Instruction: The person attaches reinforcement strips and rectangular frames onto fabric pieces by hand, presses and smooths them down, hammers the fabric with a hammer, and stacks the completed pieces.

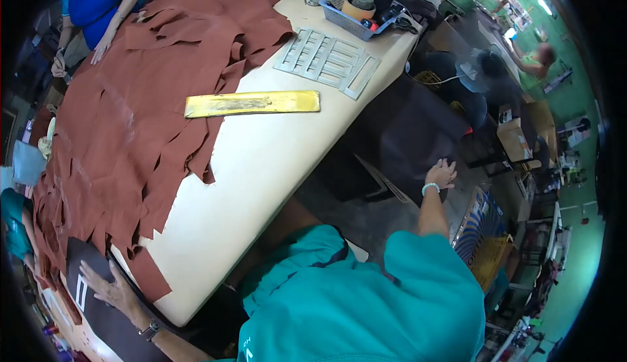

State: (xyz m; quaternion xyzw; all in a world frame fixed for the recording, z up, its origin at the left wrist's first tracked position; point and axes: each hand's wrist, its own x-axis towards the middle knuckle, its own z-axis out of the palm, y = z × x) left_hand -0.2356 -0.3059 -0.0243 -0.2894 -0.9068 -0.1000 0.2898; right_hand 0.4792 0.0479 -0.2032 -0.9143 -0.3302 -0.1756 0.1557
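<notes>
My left hand (115, 290), a watch on its wrist, is spread flat over a dark brown sheet (108, 326) at the lower left. Near its fingertips lies a narrow white slotted piece (81, 285). Out to the right, my right hand (442, 174), with a beaded bracelet, reaches over another dark sheet (408, 133) beside the table. Its fingers look extended and apart, resting on or close to the sheet's lower edge. Reddish-brown leather (124, 127) with ragged cut edges covers much of the pale table (222, 212).
A worn yellow bar (253, 103) lies partly on the leather. Beyond it are slotted grey templates (326, 60) and a grey basket (349, 21) holding bottles. A co-worker in a blue apron (98, 6) rests a hand on the leather. Crates (486, 257) stand at right.
</notes>
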